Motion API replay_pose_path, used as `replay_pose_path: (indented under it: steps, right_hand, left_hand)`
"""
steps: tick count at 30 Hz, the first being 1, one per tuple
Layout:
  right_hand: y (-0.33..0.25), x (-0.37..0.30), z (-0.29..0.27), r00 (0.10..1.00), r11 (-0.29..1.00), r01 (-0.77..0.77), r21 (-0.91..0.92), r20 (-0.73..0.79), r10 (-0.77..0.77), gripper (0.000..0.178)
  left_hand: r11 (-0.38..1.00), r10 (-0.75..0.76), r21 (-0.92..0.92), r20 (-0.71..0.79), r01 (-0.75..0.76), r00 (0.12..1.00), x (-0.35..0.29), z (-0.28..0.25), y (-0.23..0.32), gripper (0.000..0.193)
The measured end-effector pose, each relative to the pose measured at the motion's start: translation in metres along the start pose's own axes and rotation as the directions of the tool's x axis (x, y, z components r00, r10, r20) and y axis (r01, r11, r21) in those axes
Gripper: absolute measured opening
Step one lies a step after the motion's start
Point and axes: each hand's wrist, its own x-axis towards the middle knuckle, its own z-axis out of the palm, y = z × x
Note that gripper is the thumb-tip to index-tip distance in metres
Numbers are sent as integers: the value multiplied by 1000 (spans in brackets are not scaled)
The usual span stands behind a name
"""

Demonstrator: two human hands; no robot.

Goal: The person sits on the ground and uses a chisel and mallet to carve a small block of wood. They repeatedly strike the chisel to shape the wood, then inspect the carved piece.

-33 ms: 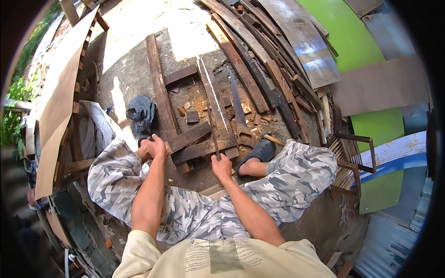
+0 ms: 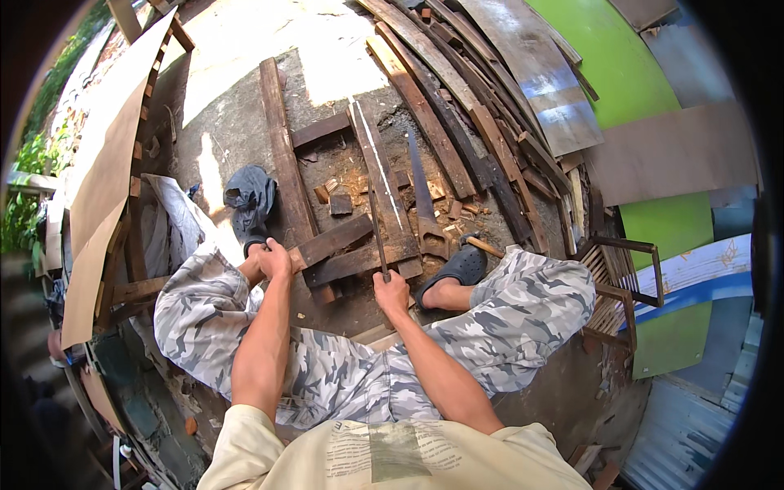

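Observation:
My left hand [image 2: 274, 260] is closed round the near end of a short dark board [image 2: 336, 242], which slants up to the right across the frame of planks. In my right hand [image 2: 391, 291] is a long, thin, dark tool [image 2: 378, 227], seen nearly edge-on; its kind is unclear. It runs away from my fist, past the board's far end and alongside a plank with a white stripe [image 2: 377, 163]. A second short board [image 2: 351, 265] lies just nearer. To the right of the striped plank rests a handsaw [image 2: 421, 192] with a wooden handle.
Wood offcuts [image 2: 340, 204] and chips litter the ground between the planks. A long plank [image 2: 286, 151] lies left, and stacked timber [image 2: 482, 122] lines the right. A wooden handle [image 2: 484, 247] sticks out beside my right clog [image 2: 460, 273]. A slatted wooden piece [image 2: 608, 273] stands farther right.

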Motion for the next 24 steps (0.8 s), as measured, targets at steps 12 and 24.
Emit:
replay_pose_path:
  steps: [12,24]
  right_hand:
    - [-25,-6,4,973,983,182,38,135,-185,45]
    - [-41,-20,-1,938,931,339,134,33,-346,51]
  left_hand:
    - [865,-52,-453,348,216,936,-47,-31,5,65]
    - [791,509,-538,314,-292,801,-149,-12,39,50]
